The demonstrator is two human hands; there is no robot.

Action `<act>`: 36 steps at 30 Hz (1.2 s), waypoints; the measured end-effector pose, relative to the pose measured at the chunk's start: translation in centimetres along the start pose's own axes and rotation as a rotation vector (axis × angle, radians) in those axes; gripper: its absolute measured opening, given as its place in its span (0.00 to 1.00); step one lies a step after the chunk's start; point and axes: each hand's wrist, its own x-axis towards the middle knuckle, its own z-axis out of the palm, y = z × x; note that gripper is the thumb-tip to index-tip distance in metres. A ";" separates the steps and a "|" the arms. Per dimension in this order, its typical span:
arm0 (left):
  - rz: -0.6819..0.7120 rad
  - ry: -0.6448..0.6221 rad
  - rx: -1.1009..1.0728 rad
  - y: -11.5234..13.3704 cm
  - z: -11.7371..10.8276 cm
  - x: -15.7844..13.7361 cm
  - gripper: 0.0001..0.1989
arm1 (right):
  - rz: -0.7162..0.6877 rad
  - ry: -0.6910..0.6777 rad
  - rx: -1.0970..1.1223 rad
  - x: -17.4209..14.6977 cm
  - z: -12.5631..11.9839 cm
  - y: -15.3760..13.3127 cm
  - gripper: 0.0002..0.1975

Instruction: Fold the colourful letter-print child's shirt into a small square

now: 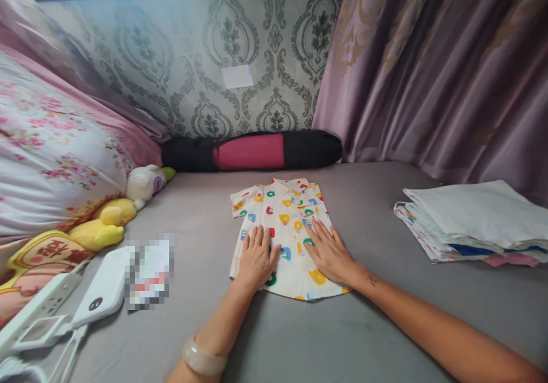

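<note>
One shirt [282, 221], long axis and collar [290, 186] wallward.

The small shirt [285, 220] is of cream-white cloth, printed with rounded figures in red, yellow, green and blue. It lies flat on the grey sheet [188, 320] – its front side is facing up, and its collar [287, 185] is at the far end. The short sleeve [247, 198] on the left is spread outward, while the one on the right seems to be folded inward over the chest. The curved hem [295, 296] is at the near end – the cloth there looks mostly smooth.
</note>
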 end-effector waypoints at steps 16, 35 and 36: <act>-0.023 0.059 0.020 0.5 0.4 -0.3 0.29 | -0.001 0.068 -0.044 11.9 -1.5 -0.9 0.27; -0.026 -0.004 -0.055 0.0 -0.5 -0.5 0.30 | 0.097 -0.056 -0.044 17.6 1.7 -1.7 0.33; -0.022 0.008 -0.049 0.0 -0.4 -0.5 0.30 | 0.096 -0.025 -0.053 17.8 1.7 -2.0 0.32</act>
